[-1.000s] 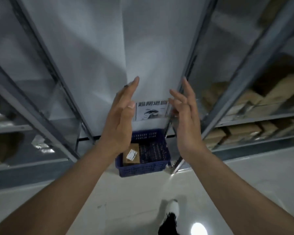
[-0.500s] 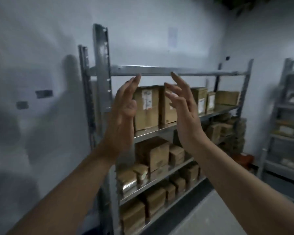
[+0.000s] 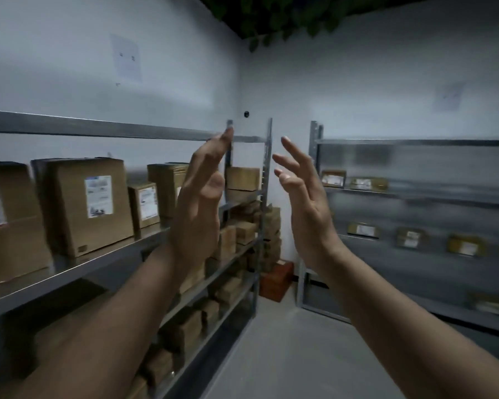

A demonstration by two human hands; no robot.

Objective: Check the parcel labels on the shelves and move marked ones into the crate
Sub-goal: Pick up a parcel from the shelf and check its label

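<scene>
Both hands are raised in front of the camera, palms turned toward each other with a gap between them: the left hand (image 3: 198, 208) has its fingers straight and together, the right hand (image 3: 306, 203) has its fingers spread and slightly curled, and neither grip holds anything. The step in hand looks like the search, with the person facing the stock to read labels, not yet carrying a parcel. The parcels sit on two metal racks. On the left shelving (image 3: 121, 131), a large cardboard box (image 3: 81, 205) stands upright on the upper shelf with a white label (image 3: 98, 196) facing out, a smaller labelled box (image 3: 144, 204) stands just beside it, and more boxes fill the tiers below. On the right shelving (image 3: 415, 142), small flat parcels (image 3: 409, 237) lie well apart along the shelves, but that side is blurred and the print cannot be read; even the nearer labels are too small to tell whether any carries a mark. The crate is not in view. The next move, as I judge it, calls for closing in on one shelf and holding the view steady enough to read a label, then taking a marked box between both palms; the large box would likely need both hands on its sides.
</scene>
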